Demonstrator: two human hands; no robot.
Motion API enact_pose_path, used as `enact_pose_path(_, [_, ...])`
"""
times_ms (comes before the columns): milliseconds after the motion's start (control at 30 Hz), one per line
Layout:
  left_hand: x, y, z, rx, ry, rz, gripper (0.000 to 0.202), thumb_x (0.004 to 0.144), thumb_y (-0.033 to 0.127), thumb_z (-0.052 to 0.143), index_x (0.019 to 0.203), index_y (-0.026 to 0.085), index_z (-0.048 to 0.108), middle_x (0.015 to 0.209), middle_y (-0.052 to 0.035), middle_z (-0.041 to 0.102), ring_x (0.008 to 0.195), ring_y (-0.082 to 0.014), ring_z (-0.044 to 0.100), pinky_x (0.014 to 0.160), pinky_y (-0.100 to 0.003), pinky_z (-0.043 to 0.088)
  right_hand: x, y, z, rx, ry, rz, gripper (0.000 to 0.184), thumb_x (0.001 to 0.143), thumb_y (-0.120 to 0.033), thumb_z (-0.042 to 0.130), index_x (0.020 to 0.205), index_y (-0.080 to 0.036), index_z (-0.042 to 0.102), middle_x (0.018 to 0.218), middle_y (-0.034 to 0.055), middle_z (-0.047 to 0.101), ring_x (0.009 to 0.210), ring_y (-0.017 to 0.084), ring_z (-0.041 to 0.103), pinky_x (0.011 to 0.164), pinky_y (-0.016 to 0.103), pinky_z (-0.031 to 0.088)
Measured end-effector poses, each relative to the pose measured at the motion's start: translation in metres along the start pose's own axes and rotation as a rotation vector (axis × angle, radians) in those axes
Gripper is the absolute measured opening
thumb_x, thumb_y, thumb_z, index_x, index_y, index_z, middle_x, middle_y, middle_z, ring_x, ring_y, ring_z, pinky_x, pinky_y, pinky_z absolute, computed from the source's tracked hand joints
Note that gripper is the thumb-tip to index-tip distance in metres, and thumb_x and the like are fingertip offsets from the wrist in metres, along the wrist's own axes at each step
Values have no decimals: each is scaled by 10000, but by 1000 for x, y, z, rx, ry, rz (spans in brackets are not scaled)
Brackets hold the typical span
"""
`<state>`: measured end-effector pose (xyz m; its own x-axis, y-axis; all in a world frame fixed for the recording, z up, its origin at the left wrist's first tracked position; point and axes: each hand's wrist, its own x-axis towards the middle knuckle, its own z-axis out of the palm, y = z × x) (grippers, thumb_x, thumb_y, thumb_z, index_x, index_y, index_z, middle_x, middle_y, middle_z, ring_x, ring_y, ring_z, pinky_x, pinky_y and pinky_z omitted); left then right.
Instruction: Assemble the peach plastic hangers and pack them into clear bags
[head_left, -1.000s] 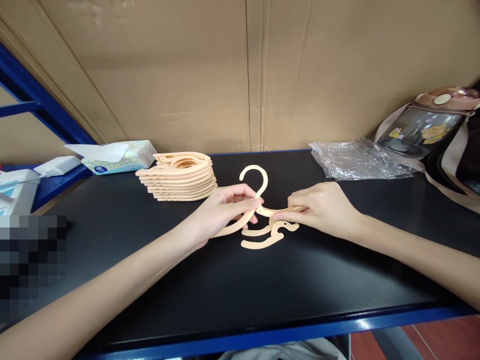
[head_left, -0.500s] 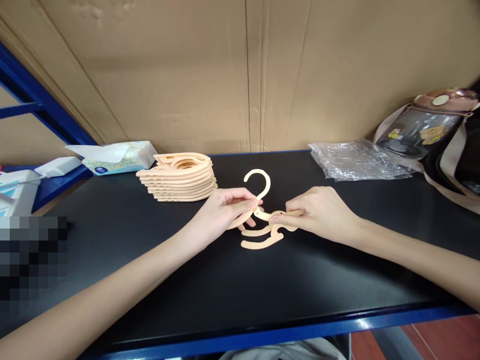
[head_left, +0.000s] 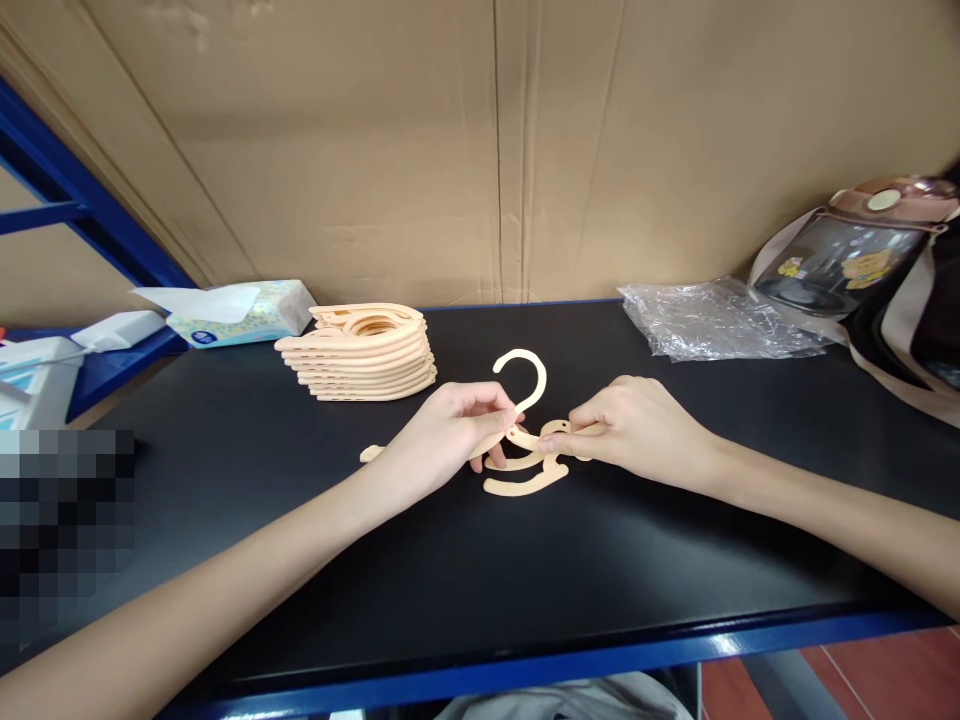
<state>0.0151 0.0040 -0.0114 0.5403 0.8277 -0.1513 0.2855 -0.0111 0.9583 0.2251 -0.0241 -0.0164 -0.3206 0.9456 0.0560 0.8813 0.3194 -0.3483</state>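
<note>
- Around the middle of the counter (head_left: 450,590), between both hands: a pale hanger hook (head_left: 543,378), curve uppermost and opening to the left.
- Pinched at the base of that hook by thumb and fingers of the left hand (head_left: 454,430).
- Clasped in the right hand (head_left: 637,422), between thumb and curled fingers: a pale hanger arm (head_left: 523,439), small hole near its exposed end, directed at the left fingertips.
- Unclear behind the left thumb and fingertips: hook and arm joined, or merely meeting.
- Lying on the counter beneath this work, partly covered by the right hand: curved pieces (head_left: 525,487) of similar pale colour.
- Just past the left wrist: a pale tip (head_left: 371,454), low over the counter.
- Near the left hand, towards the back: a neat stack of hanger parts (head_left: 360,362).
- Left of that stack: a tissue pack (head_left: 262,312), one white sheet pulled partly out.
- Towards the back right: a crumpled clear plastic bag (head_left: 712,325), then a brown-lidded bottle (head_left: 844,262) with a pale strap (head_left: 904,315).
- Upright along the rear: brown cardboard (head_left: 337,150).
</note>
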Motion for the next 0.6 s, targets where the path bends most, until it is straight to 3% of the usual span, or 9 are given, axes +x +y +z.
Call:
enact_pose_path(133, [0, 1, -2, 65, -2, -13, 180, 807, 271, 578, 687, 138, 581, 771, -22, 624, 515, -100, 607, 421, -173, 393, 0, 0, 0, -28, 2, -14, 713, 828, -768, 383, 421, -183, 354, 426, -35, 306, 456, 103, 226, 491, 294, 178])
enact_pose_path(267, [-1, 2, -3, 100, -21, -31, 186, 818, 258, 544, 682, 135, 573, 815, -40, 652, 469, -97, 602, 390, -179, 365, 0, 1, -3, 20, -21, -27, 688, 828, -751, 423, 422, -197, 455, 417, -39, 350, 449, 99, 267, 494, 284, 211])
enact_pose_path(400, [-5, 3, 1, 180, -26, 6, 236, 899, 319, 471, 796, 147, 595, 781, -22, 662, 429, -76, 544, 400, -190, 349, 2, 6, -6, 47, 12, -51, 651, 835, -710, 481, 431, -201, 506, 406, -44, 383, 444, 96, 324, 497, 276, 232])
enact_pose_path(533, [-9, 3, 5, 437, 36, 157, 220, 927, 382, 488, 960, 195, 599, 750, 29, 648, 507, -89, 513, 493, -210, 371, 4, 12, -7, 13, 144, -130, 551, 862, -638, 527, 528, -200, 560, 460, -40, 477, 488, 109, 419, 538, 272, 305])
enact_pose_path(600, [-10, 3, 4, 606, 88, 216, 175, 923, 369, 516, 941, 207, 581, 631, 61, 561, 529, -103, 478, 502, -215, 324, 4, 13, -7, -66, 310, -255, 436, 897, -563, 535, 684, -198, 640, 648, 4, 621, 636, 149, 520, 627, 291, 364])
